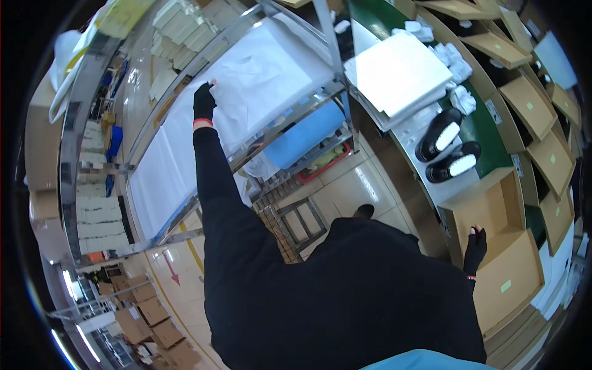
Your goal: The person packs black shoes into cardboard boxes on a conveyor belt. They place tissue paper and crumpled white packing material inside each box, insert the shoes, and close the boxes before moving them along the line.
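Left hand [205,102] on white sheet [259,71]; right hand [475,248] at brown box [515,200] — fingers [474,231] tiny; spread or pinching unclear

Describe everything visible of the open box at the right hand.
The box is brown, rectangular and shallow, apparently cardboard. Its top is open; a flap-like panel with a pale green label, possibly attached, lies on its near side. It sits nearer than the black shoes. The right hand overlaps its near edge; contact is uncertain.

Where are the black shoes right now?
In the head view, the black shoes lie right of centre, between the stack of white sheets and the open box by the right hand.
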`<state>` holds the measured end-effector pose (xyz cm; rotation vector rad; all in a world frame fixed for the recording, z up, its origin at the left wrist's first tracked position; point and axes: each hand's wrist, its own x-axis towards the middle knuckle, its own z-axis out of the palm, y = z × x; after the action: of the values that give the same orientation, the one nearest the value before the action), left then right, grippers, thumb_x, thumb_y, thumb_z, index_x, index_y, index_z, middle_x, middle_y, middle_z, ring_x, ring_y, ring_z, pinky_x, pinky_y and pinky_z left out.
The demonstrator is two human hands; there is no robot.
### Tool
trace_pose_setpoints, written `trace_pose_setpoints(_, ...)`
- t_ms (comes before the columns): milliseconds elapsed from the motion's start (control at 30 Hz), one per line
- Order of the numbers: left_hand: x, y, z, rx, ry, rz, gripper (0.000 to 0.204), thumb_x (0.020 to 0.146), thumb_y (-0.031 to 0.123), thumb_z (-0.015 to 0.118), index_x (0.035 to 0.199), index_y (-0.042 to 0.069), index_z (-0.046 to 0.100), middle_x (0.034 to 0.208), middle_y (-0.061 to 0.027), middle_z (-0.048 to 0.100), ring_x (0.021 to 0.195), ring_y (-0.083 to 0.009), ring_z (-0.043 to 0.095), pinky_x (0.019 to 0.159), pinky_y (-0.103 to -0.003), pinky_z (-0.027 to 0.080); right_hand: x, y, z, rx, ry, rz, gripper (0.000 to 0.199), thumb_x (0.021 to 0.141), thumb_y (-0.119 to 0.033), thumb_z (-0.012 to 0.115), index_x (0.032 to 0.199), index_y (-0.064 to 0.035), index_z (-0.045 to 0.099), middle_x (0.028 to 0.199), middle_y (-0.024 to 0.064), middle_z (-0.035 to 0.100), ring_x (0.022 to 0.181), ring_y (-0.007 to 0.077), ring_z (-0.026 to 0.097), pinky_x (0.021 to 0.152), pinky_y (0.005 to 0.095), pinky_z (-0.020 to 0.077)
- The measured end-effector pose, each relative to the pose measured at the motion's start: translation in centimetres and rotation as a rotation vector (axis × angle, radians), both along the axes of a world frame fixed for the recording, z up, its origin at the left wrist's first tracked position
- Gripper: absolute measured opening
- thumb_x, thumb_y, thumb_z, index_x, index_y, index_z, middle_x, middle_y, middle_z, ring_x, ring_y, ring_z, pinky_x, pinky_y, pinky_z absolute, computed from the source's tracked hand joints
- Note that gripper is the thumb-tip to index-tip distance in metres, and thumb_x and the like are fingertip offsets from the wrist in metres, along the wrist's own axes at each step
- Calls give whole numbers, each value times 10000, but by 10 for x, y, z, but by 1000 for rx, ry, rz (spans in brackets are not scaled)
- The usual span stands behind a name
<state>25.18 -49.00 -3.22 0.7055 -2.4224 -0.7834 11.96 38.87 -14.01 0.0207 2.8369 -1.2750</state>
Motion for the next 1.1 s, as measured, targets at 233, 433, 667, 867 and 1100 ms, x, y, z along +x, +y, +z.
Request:
trace_pose_setpoints(233,9,45,64,567,400,-23,221,918,216,538,986,14,600,971,-54,595,888,-151,554,821,-277,445,-6,-57,31,-177,76,16,338,986,-233,485,759,-6,592,719,30,584,663,101,523,630,265,424)
trace_pose_setpoints(433,-84,283,98,1130,-162,-1222,267,894,268,598,963,10,612,921,-53,595,858,-144,549,790,-282,445,8,-171,85,-945,-690,282,679,941,-604,367,1223,-10,542,867,50,613,788,127,555,762,285,433)
trace_pose_setpoints(667,-99,517,52,998,-301,-1707,287,943,300,554,988,25,618,900,-36,620,866,-148,576,829,-285,434,-3,-127,30,-433,-205,729,562,1000,-435,364,1291,27,495,1270,125,533,1165,185,503,1023,337,375)
trace_pose_setpoints(867,-140,445,46,2,372,-837,386,833,127,664,1199,44,573,1165,-146,602,1102,-279,571,945,-350,433,-11,13,104,-920,-418,-103,433,965,-273,531,1302,-3,493,1204,103,597,1102,189,571,951,319,456)
trace_pose_setpoints(1100,-210,517,56,-536,254,-898,798,743,377,733,1393,77,381,1348,-149,456,1279,-341,382,1043,-491,254,64,169,177,-1029,-218,-479,549,915,-322,618,1346,-32,440,1247,92,567,1074,194,584,903,329,486)
